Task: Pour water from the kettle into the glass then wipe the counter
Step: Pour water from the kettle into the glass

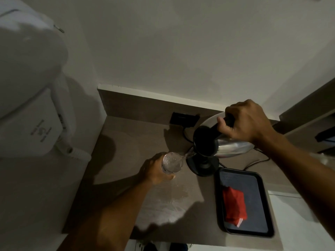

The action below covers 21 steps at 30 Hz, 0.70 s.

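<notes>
My right hand (246, 122) grips the black handle of a steel kettle (232, 147), which is tilted left with its spout over the glass. Water runs from the spout into the clear glass (172, 163). My left hand (154, 171) is wrapped around the glass and holds it just above the brown counter (126, 142). A wet patch (174, 198) spreads on the counter in front of the glass. A folded red cloth (234, 204) lies on a black tray (264, 205) at the right.
The kettle's round black base (203, 166) stands under the kettle, its cord (253, 163) trailing right. A black wall socket (183, 118) sits on the backsplash. A white wall-mounted hair dryer (30, 113) hangs at the left. A white surface adjoins the counter at the lower right.
</notes>
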### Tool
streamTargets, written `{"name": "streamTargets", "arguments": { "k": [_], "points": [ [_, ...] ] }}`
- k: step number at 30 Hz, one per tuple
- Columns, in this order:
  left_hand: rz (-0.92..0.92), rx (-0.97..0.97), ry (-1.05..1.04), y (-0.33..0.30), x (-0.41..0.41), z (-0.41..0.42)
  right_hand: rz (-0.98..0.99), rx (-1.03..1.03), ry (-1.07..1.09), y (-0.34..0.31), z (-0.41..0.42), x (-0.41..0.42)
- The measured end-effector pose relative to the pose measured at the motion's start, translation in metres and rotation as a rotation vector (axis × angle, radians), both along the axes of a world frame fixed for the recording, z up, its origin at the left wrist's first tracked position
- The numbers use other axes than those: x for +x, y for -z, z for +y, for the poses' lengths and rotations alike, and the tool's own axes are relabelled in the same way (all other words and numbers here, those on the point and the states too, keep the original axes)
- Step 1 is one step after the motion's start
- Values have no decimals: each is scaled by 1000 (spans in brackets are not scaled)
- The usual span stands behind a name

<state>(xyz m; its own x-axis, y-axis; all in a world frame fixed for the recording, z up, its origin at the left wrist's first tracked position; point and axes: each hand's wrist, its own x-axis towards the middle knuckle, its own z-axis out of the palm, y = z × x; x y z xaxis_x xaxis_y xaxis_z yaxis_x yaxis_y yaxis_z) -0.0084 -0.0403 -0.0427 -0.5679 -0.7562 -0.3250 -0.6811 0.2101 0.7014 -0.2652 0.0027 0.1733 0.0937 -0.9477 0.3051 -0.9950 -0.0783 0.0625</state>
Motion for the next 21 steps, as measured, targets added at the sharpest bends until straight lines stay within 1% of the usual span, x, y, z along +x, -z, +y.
{"name": "streamTargets", "arguments": {
  "k": [7,11,13,16,21],
  "points": [
    [-9,-8,6,1,0,0,-19,26,-13,9,-1,-2],
    [-49,-24,67,2,3,-4,-36,35,-16,20,0,-2],
    [-46,-26,60,3,4,-4,-63,44,-19,27,1,-4],
    [-23,-32,36,6,4,-2,-151,60,-10,41,4,-8],
    [-7,-29,18,9,3,-1,-404,21,91,66,14,-19]
  ]
}}
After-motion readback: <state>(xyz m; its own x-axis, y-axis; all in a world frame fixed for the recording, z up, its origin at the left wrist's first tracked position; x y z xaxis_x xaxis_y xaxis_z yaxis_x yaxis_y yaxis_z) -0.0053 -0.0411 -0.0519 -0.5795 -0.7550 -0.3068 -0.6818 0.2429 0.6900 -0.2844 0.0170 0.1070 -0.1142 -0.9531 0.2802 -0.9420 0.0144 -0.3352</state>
